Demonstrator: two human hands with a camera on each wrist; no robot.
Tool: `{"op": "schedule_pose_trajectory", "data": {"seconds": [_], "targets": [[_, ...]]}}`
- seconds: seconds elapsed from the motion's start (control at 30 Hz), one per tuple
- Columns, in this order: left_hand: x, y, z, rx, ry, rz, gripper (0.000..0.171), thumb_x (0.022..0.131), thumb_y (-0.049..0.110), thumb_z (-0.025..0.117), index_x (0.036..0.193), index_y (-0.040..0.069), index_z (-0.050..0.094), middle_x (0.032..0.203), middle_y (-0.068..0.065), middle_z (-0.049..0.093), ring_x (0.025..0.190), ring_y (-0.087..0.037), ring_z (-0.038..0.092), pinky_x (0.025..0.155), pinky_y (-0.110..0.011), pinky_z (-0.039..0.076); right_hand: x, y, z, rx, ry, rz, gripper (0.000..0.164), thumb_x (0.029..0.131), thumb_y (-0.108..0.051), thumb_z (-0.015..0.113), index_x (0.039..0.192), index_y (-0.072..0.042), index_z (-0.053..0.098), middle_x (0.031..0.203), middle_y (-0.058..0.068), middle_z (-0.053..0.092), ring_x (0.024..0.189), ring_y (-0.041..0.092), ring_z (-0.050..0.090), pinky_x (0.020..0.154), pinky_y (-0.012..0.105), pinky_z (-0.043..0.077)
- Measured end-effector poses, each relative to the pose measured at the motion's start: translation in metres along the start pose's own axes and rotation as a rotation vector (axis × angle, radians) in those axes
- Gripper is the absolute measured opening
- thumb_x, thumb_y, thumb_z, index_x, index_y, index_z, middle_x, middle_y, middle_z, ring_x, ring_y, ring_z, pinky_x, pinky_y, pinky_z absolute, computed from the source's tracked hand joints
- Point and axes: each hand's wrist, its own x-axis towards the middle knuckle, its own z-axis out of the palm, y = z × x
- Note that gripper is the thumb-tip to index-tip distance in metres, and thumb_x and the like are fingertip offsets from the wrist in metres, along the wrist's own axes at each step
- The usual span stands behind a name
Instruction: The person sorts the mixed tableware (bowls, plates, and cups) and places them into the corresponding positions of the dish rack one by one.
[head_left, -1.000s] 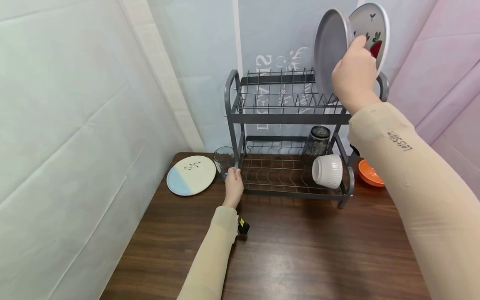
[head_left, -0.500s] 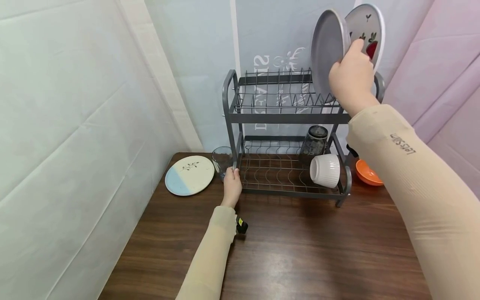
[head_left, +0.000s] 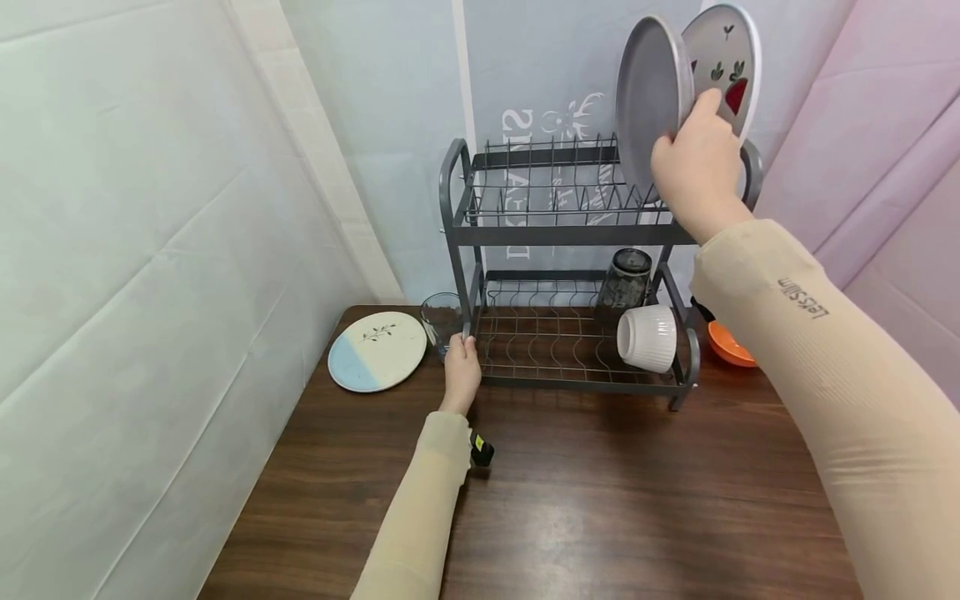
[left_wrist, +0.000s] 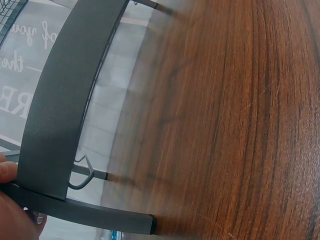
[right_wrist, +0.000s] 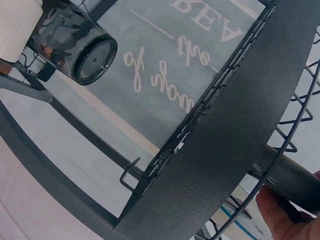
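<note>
My right hand (head_left: 697, 167) pinches the edge of a grey plate (head_left: 648, 100), which stands on edge in the top tier of a dark grey two-tier dish rack (head_left: 562, 236). Just right of it stands a white plate (head_left: 742, 50) with red and green painted motifs, partly behind my hand. In the right wrist view, the thumb and fingers show at the grey plate's rim (right_wrist: 295, 182), below the rack wires. My left hand (head_left: 461, 375) grips the rack's lower left front corner. Only a thumb and part of the palm (left_wrist: 15, 215) show in the left wrist view.
On the lower tier lie a dark patterned glass (head_left: 625, 283) and a white ribbed cup (head_left: 652, 337). Left of the rack are a clear glass (head_left: 438, 315) and a blue-and-cream plate (head_left: 382, 354) on the wooden table (head_left: 570, 500). An orange bowl (head_left: 727, 346) sits at right.
My right hand has slid slightly down the grey plate's edge, while the plate stays upright in the rack. My left hand keeps its grip. The whole scene shifts a little left in the head view.
</note>
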Motion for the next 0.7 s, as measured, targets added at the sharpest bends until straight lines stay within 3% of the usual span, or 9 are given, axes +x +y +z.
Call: {"op": "schedule_pose_trajectory", "data": {"seconds": [0.7], "targets": [[-0.002, 0.004, -0.001, 0.007, -0.005, -0.028, 0.033, 0.096, 0.028, 0.031, 0.114, 0.004, 0.044, 0.069, -0.003, 0.036, 0.058, -0.019, 0.033, 0.054, -0.027, 0.031, -0.024, 0.012, 0.001, 0.033, 0.082, -0.124, 0.048, 0.087, -0.03, 0.039, 0.125, -0.003, 0.028, 0.122, 0.022, 0.05, 0.105, 0.041, 0.053, 0.085, 0.051, 0.043]]}}
